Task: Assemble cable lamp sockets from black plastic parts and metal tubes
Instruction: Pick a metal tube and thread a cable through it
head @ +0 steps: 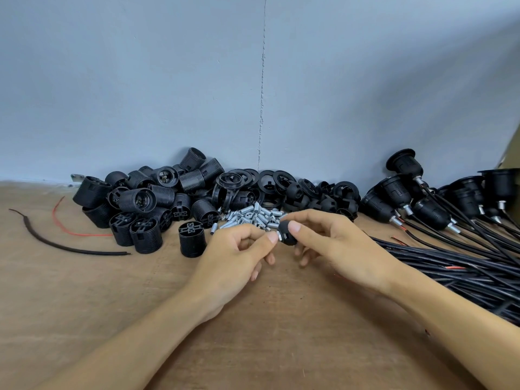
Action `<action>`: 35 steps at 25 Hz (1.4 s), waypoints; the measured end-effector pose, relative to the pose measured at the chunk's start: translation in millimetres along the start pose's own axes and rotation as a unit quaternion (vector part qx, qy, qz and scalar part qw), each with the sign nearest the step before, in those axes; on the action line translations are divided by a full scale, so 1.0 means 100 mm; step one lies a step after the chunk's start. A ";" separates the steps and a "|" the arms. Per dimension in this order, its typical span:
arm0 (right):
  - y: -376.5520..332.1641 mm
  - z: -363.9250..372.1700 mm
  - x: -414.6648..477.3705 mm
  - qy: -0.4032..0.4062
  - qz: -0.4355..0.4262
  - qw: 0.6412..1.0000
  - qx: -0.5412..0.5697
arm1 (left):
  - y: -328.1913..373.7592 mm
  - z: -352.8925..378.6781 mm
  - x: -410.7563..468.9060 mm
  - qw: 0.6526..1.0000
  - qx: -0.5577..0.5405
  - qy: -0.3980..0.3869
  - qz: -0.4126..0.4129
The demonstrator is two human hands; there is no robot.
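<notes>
So the person's mid-assembly in the centre of the frame; the right hand (340, 243) pinches one small black cap (286, 237) between thumb and fingers, and the left hand (236, 257) pinches one metal tube (278, 235) right up against the cap's end; only a sliver of the tube shows, so I can't tell how far in it is.

Handling-wise, my guess: the cap is light, stiff plastic, smooth and domed, so a bit slippery; best held round its widest part, like the right hand does. The tube looks tiny, hard and prone to rolling; fingertip pinch on the sides, nothing fancier. Neither seems fragile, though a crooked start could chew the plastic thread.

Counts, as best I can:
- one cap and one tube in hand;
- the tube pile (253, 216) just behind the hands is several dozen, too heaped to count;
- threaded socket bodies (140, 201) at left of centre, maybe two dozen showing; one lone body (192, 240) stands apart out front;
- rings (253, 178) and spare caps (318, 199) against the wall (168, 80), all overlapping, no honest number;
- finished sockets (405, 192) at the right, roughly ten visible, trailing into a fat cable bundle (450, 274);
- two loose wire scraps at far left of the wooden table (84, 305), a dark scrap (56, 243) and a red scrap (60, 220).
</notes>
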State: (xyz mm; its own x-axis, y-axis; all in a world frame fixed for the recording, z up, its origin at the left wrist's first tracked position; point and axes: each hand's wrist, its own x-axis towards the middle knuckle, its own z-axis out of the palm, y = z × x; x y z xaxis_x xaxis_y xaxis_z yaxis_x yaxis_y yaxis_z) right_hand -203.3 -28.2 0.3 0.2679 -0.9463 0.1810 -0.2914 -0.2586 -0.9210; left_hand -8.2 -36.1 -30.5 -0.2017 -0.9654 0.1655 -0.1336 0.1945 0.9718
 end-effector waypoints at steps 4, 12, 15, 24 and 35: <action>0.00 0.05 0.01 0.004 0.064 0.997 -0.033 | 0.00 0.05 -0.06 0.991 0.080 0.032 0.102; -0.02 0.02 -0.01 -0.002 0.002 0.999 0.041 | 0.02 0.10 -0.11 0.970 0.139 0.084 0.184; 0.02 0.02 0.00 -0.014 -0.019 0.999 -0.027 | 0.01 0.07 -0.08 0.983 0.100 0.076 0.134; -0.06 -0.07 0.04 -0.011 0.053 0.993 -0.103 | -0.02 0.11 -0.13 0.953 0.165 0.066 0.245; -0.33 -0.60 0.00 -0.138 0.194 0.801 -0.550 | -0.04 0.07 0.01 0.992 0.085 0.065 0.071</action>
State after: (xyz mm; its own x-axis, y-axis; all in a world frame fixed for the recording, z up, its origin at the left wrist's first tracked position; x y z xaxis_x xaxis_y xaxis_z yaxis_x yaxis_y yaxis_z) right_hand -248.9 -31.2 51.4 0.1104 -0.9570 -0.2684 -0.9935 -0.1142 -0.0015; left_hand -14.3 -36.7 -35.7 -0.1045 -0.9383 0.3297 -0.2758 0.3458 0.8969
